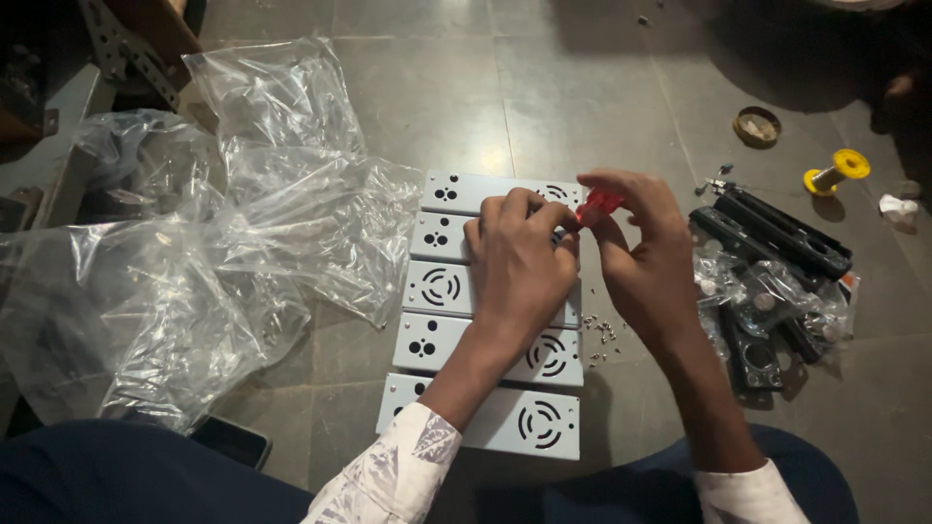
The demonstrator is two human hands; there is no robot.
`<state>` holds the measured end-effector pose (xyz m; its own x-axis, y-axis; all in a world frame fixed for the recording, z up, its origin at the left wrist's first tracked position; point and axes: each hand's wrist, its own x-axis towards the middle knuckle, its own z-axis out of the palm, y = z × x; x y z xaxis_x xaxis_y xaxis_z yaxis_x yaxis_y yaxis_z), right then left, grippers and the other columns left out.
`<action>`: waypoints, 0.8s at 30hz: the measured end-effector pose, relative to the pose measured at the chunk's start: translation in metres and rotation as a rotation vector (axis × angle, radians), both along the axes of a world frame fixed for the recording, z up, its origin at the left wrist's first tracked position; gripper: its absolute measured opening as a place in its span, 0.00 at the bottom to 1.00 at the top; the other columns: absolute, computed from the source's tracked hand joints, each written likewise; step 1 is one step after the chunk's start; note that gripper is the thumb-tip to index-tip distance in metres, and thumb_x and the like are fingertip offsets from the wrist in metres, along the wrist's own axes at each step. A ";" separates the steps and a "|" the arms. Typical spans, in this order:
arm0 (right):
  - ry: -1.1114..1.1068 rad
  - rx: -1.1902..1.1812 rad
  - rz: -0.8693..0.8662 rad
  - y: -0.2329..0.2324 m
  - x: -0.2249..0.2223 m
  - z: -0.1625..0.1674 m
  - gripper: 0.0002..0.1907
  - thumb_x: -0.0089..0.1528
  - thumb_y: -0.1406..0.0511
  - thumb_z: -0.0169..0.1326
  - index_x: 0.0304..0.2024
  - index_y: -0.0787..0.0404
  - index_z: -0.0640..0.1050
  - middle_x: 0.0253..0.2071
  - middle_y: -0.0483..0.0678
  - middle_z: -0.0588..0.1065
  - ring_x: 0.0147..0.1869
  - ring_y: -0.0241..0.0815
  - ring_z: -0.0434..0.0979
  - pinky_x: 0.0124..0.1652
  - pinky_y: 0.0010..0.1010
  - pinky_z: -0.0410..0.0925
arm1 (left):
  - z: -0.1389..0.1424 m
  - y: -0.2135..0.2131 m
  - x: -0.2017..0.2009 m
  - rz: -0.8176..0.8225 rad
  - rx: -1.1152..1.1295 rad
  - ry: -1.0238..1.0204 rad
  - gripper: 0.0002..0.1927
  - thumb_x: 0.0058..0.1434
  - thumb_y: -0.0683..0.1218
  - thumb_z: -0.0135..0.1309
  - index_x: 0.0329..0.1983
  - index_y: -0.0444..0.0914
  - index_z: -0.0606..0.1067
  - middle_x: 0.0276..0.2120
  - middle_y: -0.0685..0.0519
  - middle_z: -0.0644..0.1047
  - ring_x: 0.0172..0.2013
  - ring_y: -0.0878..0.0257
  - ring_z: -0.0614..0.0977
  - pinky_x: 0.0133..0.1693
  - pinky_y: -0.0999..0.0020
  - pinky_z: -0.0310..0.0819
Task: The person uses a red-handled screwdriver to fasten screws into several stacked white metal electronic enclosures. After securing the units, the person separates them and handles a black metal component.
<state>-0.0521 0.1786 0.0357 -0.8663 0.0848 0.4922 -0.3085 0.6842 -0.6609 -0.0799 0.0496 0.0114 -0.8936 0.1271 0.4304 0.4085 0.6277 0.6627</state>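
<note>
Head view shows the left hand and right hand pinched together on a small red part above the stacked grey panels; a slip could drop it among loose screws beside the panels.

- One view only, worn on the person's head; looks steeply down over the lap to the grey floor
- Close in: both forearms enter from the bottom edge; the pale metal plates lie dead centre
- No second view, so nothing shared
</note>
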 end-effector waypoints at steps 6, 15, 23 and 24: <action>0.071 -0.020 -0.048 0.009 0.004 -0.001 0.15 0.68 0.69 0.58 0.58 0.55 0.78 0.53 0.45 0.77 0.54 0.38 0.79 0.51 0.35 0.70 | -0.001 0.001 0.002 -0.034 -0.107 0.139 0.08 0.57 0.47 0.62 0.39 0.42 0.80 0.41 0.51 0.76 0.46 0.53 0.76 0.49 0.52 0.65; 0.022 -0.224 -0.080 0.031 0.011 -0.004 0.15 0.69 0.69 0.56 0.59 0.60 0.76 0.52 0.47 0.75 0.54 0.37 0.81 0.52 0.29 0.73 | 0.008 0.020 0.000 -0.041 -0.764 0.269 0.07 0.58 0.46 0.55 0.39 0.41 0.75 0.39 0.54 0.73 0.44 0.59 0.75 0.41 0.61 0.69; 0.025 -0.200 -0.113 0.039 0.011 -0.009 0.15 0.70 0.69 0.57 0.59 0.62 0.76 0.53 0.49 0.76 0.55 0.39 0.81 0.52 0.30 0.74 | 0.032 0.038 0.007 -0.040 -1.131 0.058 0.25 0.55 0.54 0.59 0.51 0.35 0.74 0.44 0.49 0.68 0.45 0.55 0.70 0.38 0.61 0.69; 0.016 -0.219 -0.115 0.040 0.011 -0.009 0.15 0.69 0.69 0.57 0.59 0.62 0.76 0.53 0.49 0.76 0.54 0.38 0.81 0.52 0.29 0.74 | 0.033 0.039 0.008 -0.048 -1.151 0.036 0.26 0.55 0.54 0.59 0.52 0.35 0.74 0.45 0.49 0.68 0.45 0.54 0.70 0.38 0.60 0.69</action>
<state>-0.0415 0.2185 0.0267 -0.8372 0.2887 0.4645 -0.2483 0.5561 -0.7932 -0.0722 0.0884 0.0444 -0.8667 0.4949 0.0621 0.4556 0.8363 -0.3051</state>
